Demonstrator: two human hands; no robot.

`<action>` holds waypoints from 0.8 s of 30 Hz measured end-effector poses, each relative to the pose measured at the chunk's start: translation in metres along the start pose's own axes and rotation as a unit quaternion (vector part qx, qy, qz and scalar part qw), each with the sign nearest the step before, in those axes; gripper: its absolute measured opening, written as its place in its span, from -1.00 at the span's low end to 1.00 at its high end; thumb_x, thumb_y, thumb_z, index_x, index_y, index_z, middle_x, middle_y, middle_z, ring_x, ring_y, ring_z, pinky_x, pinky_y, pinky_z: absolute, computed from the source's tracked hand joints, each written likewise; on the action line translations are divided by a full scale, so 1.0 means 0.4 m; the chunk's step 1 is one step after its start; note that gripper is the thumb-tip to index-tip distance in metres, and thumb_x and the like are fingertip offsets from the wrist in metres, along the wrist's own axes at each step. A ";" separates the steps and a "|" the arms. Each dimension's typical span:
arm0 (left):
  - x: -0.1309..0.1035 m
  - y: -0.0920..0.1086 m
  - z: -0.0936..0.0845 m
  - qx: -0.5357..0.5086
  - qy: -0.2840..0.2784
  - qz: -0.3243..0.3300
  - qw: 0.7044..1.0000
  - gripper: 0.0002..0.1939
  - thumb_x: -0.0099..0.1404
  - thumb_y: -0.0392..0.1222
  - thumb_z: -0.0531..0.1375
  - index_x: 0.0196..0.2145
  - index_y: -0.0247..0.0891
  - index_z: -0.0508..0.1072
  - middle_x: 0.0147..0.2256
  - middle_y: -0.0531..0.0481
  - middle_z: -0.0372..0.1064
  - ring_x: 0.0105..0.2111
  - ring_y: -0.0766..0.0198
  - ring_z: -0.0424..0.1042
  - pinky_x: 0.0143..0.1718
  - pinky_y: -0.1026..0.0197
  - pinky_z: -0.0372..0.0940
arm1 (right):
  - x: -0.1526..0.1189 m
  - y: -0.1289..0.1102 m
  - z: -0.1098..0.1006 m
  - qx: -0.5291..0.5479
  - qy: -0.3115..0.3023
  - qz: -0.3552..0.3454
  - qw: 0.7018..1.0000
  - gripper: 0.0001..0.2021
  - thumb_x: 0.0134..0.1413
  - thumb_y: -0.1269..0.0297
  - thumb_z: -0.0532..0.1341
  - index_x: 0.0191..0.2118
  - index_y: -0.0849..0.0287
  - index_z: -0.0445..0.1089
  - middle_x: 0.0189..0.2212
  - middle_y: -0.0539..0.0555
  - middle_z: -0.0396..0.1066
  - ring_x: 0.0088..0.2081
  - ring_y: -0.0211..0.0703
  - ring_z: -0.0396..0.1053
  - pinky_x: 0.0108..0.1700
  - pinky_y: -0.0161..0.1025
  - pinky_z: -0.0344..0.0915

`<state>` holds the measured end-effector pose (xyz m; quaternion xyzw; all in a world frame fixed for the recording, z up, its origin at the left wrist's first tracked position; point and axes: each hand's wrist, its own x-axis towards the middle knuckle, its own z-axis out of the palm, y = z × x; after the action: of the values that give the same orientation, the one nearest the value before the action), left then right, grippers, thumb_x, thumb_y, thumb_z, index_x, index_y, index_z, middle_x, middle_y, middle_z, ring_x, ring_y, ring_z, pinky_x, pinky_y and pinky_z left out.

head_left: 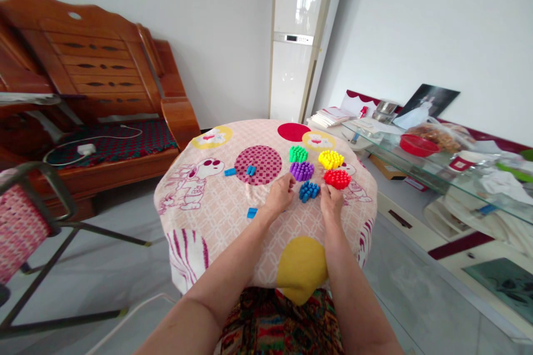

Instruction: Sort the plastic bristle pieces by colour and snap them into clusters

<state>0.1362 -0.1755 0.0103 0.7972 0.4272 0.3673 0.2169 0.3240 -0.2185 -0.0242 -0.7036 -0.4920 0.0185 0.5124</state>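
On the round cloth-covered table (pixel 227 236) stand bunches of small pegs: green (pixel 298 153), purple (pixel 302 171), yellow (pixel 331 159), red (pixel 337 178) and blue (pixel 308 191). My left hand (pixel 282 193) is left of the blue bunch, its fingers pressed together; what they hold, if anything, is too small to tell. To the right of the blue bunch, just below the red one, my right hand (pixel 332 199) has its fingers closed, their contents also hidden. More blue pieces (pixel 251 170) lie towards the left, one (pixel 252 212) beside my left forearm.
A wooden bench (pixel 104 83) and a pink woven chair (pixel 25 222) stand at the left. At the right, a glass-topped stand (pixel 453 177) holds a red bowl (pixel 418 145), papers and bags. A tall white appliance (pixel 291 77) is behind the table.
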 end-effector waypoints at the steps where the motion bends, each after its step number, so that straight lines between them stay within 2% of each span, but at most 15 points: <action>1: 0.000 -0.004 -0.027 0.009 0.010 -0.008 1.000 -0.70 0.03 -0.50 0.11 -0.27 -0.28 0.43 -0.34 -0.01 0.47 -0.37 0.31 0.42 -0.28 0.27 0.32 | 0.001 0.000 0.000 0.000 -0.001 0.000 1.000 -0.62 0.08 -0.01 -0.01 -0.63 0.10 0.15 -0.67 0.00 0.21 -0.50 -0.18 0.15 -0.39 -0.22 0.01; 4: -0.003 -0.014 -0.118 0.046 0.009 -0.040 0.998 -0.86 0.12 -0.39 0.16 -0.36 -0.28 0.48 -0.37 -0.02 0.50 -0.36 0.27 0.45 -0.26 0.25 0.30 | 0.002 -0.002 -0.001 0.001 -0.004 0.000 1.000 -0.61 0.08 -0.01 -0.02 -0.64 0.09 0.12 -0.68 -0.01 0.18 -0.50 -0.18 0.13 -0.39 -0.21 0.00; 6: -0.011 -0.015 -0.167 0.064 -0.035 -0.048 0.996 -0.91 0.14 -0.33 0.19 -0.40 -0.27 0.51 -0.41 0.00 0.51 -0.38 0.27 0.45 -0.28 0.25 0.28 | 0.003 -0.005 -0.003 0.001 -0.005 0.004 1.000 -0.62 0.08 0.00 -0.01 -0.64 0.09 0.11 -0.67 -0.02 0.16 -0.50 -0.19 0.12 -0.39 -0.21 -0.01; 8: -0.025 -0.013 -0.191 0.076 -0.101 -0.041 0.991 -0.93 0.12 -0.31 0.22 -0.41 -0.27 0.53 -0.45 0.02 0.50 -0.40 0.27 0.45 -0.32 0.28 0.26 | 0.003 -0.006 -0.004 0.002 -0.007 0.006 1.000 -0.63 0.07 0.01 0.00 -0.63 0.09 0.12 -0.67 -0.01 0.16 -0.49 -0.18 0.12 -0.39 -0.22 -0.01; 11: -0.052 -0.006 -0.186 0.101 -0.202 -0.012 0.974 -0.87 0.04 -0.31 0.30 -0.37 -0.26 0.54 -0.43 0.03 0.51 -0.39 0.26 0.46 -0.37 0.30 0.22 | 0.003 -0.006 -0.004 0.000 -0.011 0.006 1.000 -0.63 0.08 0.01 0.00 -0.63 0.09 0.13 -0.67 -0.01 0.16 -0.48 -0.17 0.12 -0.39 -0.21 -0.01; 13: -0.068 -0.003 -0.170 0.128 -0.227 0.004 0.965 -0.80 0.00 -0.34 0.32 -0.33 -0.25 0.54 -0.39 0.02 0.51 -0.36 0.24 0.46 -0.36 0.29 0.22 | 0.003 -0.004 -0.003 -0.003 -0.012 0.006 1.000 -0.62 0.08 0.00 -0.02 -0.64 0.09 0.11 -0.67 -0.01 0.15 -0.49 -0.17 0.12 -0.39 -0.21 -0.02; 17: -0.078 0.005 -0.149 0.146 -0.197 0.024 0.969 -0.80 0.07 -0.37 0.27 -0.29 -0.25 0.53 -0.35 -0.01 0.51 -0.32 0.22 0.46 -0.30 0.26 0.25 | 0.002 -0.002 -0.002 -0.005 -0.009 0.003 1.000 -0.63 0.08 0.01 -0.02 -0.64 0.09 0.11 -0.67 -0.01 0.15 -0.49 -0.17 0.12 -0.38 -0.22 0.00; 21: -0.062 0.033 -0.135 0.083 -0.154 0.061 0.983 -0.81 0.11 -0.38 0.22 -0.28 -0.25 0.53 -0.34 -0.02 0.49 -0.35 0.26 0.45 -0.28 0.26 0.29 | 0.003 -0.005 -0.004 0.007 -0.006 0.000 1.000 -0.63 0.08 0.01 -0.01 -0.64 0.09 0.12 -0.67 -0.01 0.15 -0.49 -0.18 0.13 -0.39 -0.22 0.00; 24: -0.044 0.072 -0.105 0.031 -0.125 0.117 0.985 -0.76 0.10 -0.44 0.19 -0.26 -0.26 0.52 -0.28 -0.02 0.49 -0.34 0.30 0.44 -0.22 0.26 0.33 | 0.003 -0.010 -0.004 0.014 -0.004 0.002 1.000 -0.63 0.06 0.01 -0.01 -0.64 0.10 0.13 -0.67 -0.02 0.16 -0.51 -0.19 0.12 -0.41 -0.23 -0.01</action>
<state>0.1123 -0.2044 0.0492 0.8878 0.3120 0.2736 0.1991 0.3229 -0.2190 -0.0201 -0.6969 -0.4924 0.0288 0.5206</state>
